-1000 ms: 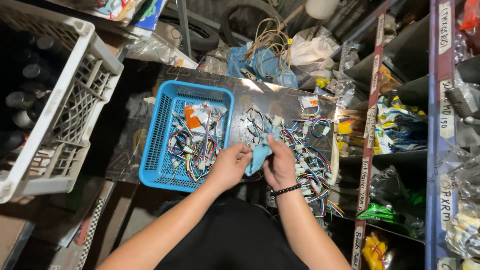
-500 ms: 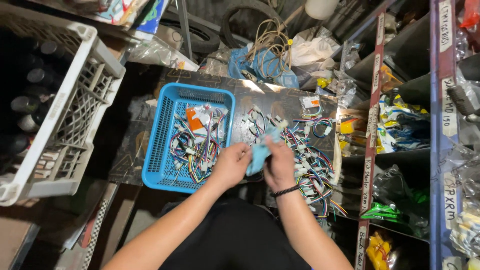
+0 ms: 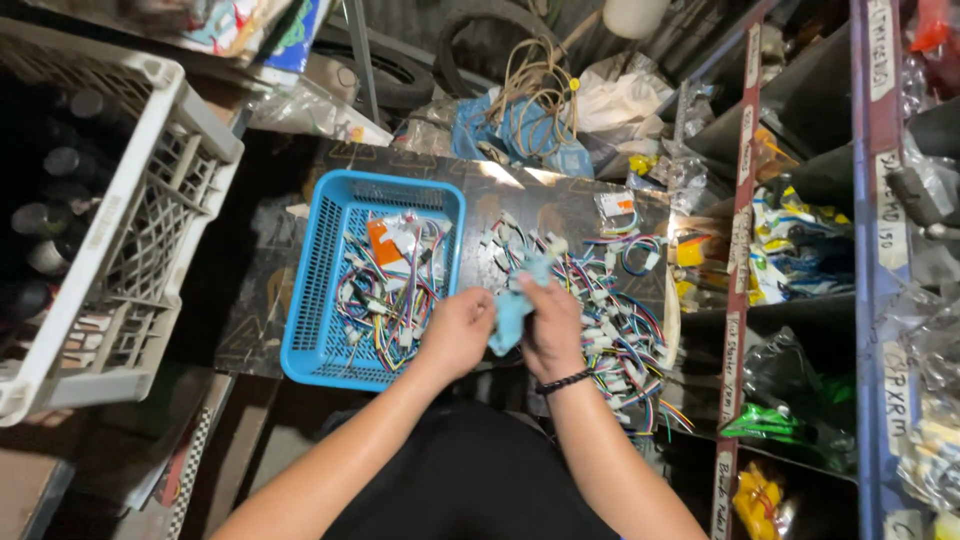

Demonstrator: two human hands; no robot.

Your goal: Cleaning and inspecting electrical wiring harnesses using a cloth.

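Cluttered workshop: shelving (image 3: 745, 300) at right, white crate (image 3: 110, 230) at left, dark surface (image 3: 560, 205) between. Blue basket (image 3: 330, 270) of wire harnesses left of centre; loose wires (image 3: 610, 330) heaped at right. Since a second ago, little changed: both hands barely shifted, still working a blue cloth (image 3: 513, 310) just above the surface's near edge. Left hand (image 3: 458, 330) closed on its lower end; right hand (image 3: 550, 325) wrapped round the upper part. Cloth bunched, long axis running away from the body, top tilted slightly right.

An orange-and-white packet (image 3: 385, 240) lies in the blue basket (image 3: 310, 290). A small clear packet (image 3: 613, 204) sits near the board's (image 3: 560, 200) far right corner. Handwritten strip labels (image 3: 740, 190) line the shelf uprights.
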